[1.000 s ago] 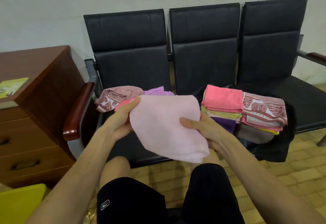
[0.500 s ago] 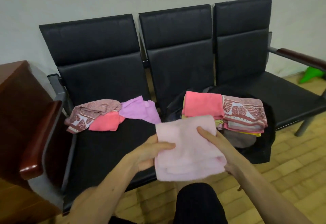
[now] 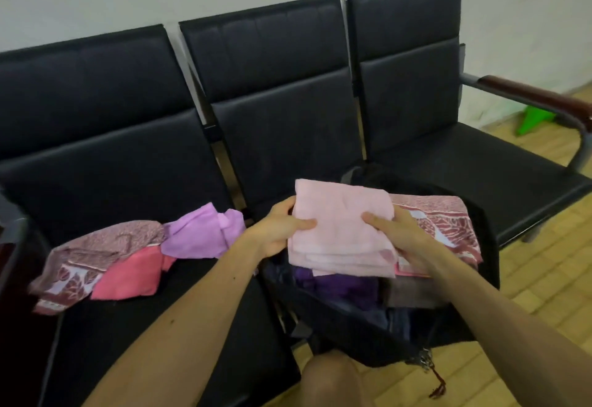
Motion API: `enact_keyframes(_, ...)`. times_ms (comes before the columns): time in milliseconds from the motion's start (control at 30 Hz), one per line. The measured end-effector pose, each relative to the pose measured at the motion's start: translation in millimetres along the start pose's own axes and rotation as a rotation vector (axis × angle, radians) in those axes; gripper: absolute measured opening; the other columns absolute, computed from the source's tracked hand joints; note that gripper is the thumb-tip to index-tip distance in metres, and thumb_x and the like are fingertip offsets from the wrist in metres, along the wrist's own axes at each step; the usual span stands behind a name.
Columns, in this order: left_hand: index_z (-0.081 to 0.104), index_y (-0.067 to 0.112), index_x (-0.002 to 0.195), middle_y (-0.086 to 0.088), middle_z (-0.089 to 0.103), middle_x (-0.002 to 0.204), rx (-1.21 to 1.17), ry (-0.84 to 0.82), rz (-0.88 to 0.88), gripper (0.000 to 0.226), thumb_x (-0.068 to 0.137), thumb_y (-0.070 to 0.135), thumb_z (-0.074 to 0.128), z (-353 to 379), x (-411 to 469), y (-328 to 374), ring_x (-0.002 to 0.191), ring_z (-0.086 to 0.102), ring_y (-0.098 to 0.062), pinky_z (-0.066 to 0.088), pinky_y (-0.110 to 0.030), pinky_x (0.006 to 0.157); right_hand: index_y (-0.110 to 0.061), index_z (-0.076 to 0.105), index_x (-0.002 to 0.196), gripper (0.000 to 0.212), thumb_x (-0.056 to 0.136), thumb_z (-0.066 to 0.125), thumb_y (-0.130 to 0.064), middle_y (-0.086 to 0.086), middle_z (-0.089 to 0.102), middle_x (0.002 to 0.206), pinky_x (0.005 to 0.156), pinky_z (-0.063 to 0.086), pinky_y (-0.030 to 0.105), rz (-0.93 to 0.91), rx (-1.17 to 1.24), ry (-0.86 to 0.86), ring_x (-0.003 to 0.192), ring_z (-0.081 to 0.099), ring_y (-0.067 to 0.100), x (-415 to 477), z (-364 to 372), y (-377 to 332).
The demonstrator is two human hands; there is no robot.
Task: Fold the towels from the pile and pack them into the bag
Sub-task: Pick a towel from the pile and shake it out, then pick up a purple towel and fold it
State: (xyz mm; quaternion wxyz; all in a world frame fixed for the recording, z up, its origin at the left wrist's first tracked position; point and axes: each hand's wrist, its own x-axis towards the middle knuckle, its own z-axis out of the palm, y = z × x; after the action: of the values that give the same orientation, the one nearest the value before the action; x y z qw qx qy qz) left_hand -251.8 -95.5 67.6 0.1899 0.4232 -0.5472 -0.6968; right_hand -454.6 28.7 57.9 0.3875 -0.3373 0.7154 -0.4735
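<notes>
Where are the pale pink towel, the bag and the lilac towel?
pale pink towel [image 3: 339, 230]: head view, top face of the fold.
bag [image 3: 346, 326]: head view, near black wall.
lilac towel [image 3: 195, 233]: head view, middle of the crumpled cloth.

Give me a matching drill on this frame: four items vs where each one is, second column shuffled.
1 pale pink towel
2 lilac towel
3 dark purple towel
4 green object

A on the floor
B gripped by left hand and right hand
C crumpled on the left seat
D inside the black bag

Pairs: 1-B, 2-C, 3-D, 4-A
</notes>
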Motion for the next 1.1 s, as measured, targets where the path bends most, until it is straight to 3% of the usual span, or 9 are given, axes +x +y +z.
enact_keyframes(100,0.056,0.015,0.131,-0.007,0.067,0.121,0.073,0.062,-0.008,0.053,0.085,-0.006,0.072,5.1,35.8,-6.0,0.108,0.066,-0.021,0.058,-0.032,0.084,-0.008,0.059,0.128,0.040,0.093,0.066,-0.026,0.006,0.066,0.121,0.093,0.050,0.039,-0.017,-0.138,0.047,0.107,0.063,0.025,31.0,-0.9,5.6)
enact_keyframes(233,0.057,0.011,0.133,-0.003,0.068,0.115,0.178,0.100,-0.001,0.051,0.086,-0.004,0.072,8.9,64.6,-20.3,0.109,0.065,-0.022,0.054,-0.039,0.098,-0.008,0.057,0.131,0.044,0.094,0.064,-0.029,0.010,0.065,0.123,0.093,0.047,0.039,-0.030,-0.304,0.094,0.110,0.060,0.030,52.3,1.3,15.3)
enact_keyframes(367,0.054,0.012,0.136,0.004,0.064,0.112,0.251,0.061,-0.008,0.053,0.087,0.000,0.071,7.6,75.6,-35.4,0.110,0.063,-0.019,0.054,-0.036,0.097,-0.004,0.062,0.124,0.043,0.092,0.067,-0.032,0.014,0.067,0.119,0.083,0.045,0.033,0.013,-0.398,0.137,0.106,0.062,0.033,64.3,0.3,37.9)
enact_keyframes(567,0.049,0.014,0.141,0.004,0.063,0.112,0.224,0.066,0.022,0.059,0.087,0.003,0.071,-4.7,68.6,-47.8,0.108,0.061,-0.016,0.054,-0.031,0.091,-0.001,0.045,0.133,0.065,0.084,0.076,-0.030,0.024,0.051,0.132,0.094,0.042,0.045,0.002,-0.591,0.272,0.118,0.051,0.042,63.8,19.6,41.3)
enact_keyframes(633,0.051,0.021,0.140,0.000,0.065,0.112,0.283,0.115,0.076,0.058,0.087,0.010,0.073,-14.9,65.2,-50.5,0.105,0.064,-0.019,0.057,-0.032,0.085,0.000,0.042,0.131,0.070,0.078,0.081,-0.021,0.027,0.044,0.130,0.094,0.041,0.049,-0.141,-0.657,0.439,0.117,0.046,0.045,59.8,26.8,36.6)
enact_keyframes(733,0.066,0.024,0.110,0.000,0.071,0.091,0.235,0.309,0.221,0.023,0.089,0.017,0.073,-49.3,53.2,-51.3,0.081,0.070,-0.013,0.055,-0.026,0.062,0.001,0.049,0.126,0.054,0.080,0.074,-0.014,0.028,0.048,0.125,0.095,0.035,0.046,-0.523,-0.740,0.607,0.113,0.044,0.042,52.1,54.9,24.9)
enact_keyframes(800,0.069,0.022,0.092,0.002,0.071,0.077,0.192,0.464,0.258,0.004,0.090,0.019,0.072,-82.0,42.4,-53.7,0.065,0.067,-0.008,0.051,-0.020,0.053,-0.003,0.054,0.119,0.042,0.080,0.066,-0.015,0.022,0.052,0.121,0.097,0.031,0.035,-0.711,-0.671,0.494,0.112,0.042,0.031,42.9,92.1,11.0)
enact_keyframes(900,0.069,0.016,0.079,0.002,0.070,0.069,0.259,0.619,0.209,0.012,0.091,0.019,0.071,-140.9,30.1,-78.9,0.059,0.066,-0.005,0.049,-0.018,0.052,-0.010,0.061,0.105,0.023,0.082,0.062,-0.012,0.008,0.060,0.104,0.089,0.036,0.026,-0.783,-0.532,0.181,0.099,0.049,0.020,34.0,165.0,0.3)
enact_keyframes(1100,0.071,0.018,0.077,0.003,0.073,0.080,0.528,0.715,-0.007,0.010,0.087,0.017,0.072,-231.3,32.6,-152.0,0.080,0.069,-0.020,0.057,-0.036,0.074,-0.014,0.066,0.090,0.008,0.086,0.062,-0.007,0.003,0.068,0.090,0.078,0.052,0.038,-0.492,-0.540,-0.251,0.084,0.063,0.022,59.8,303.2,21.9)
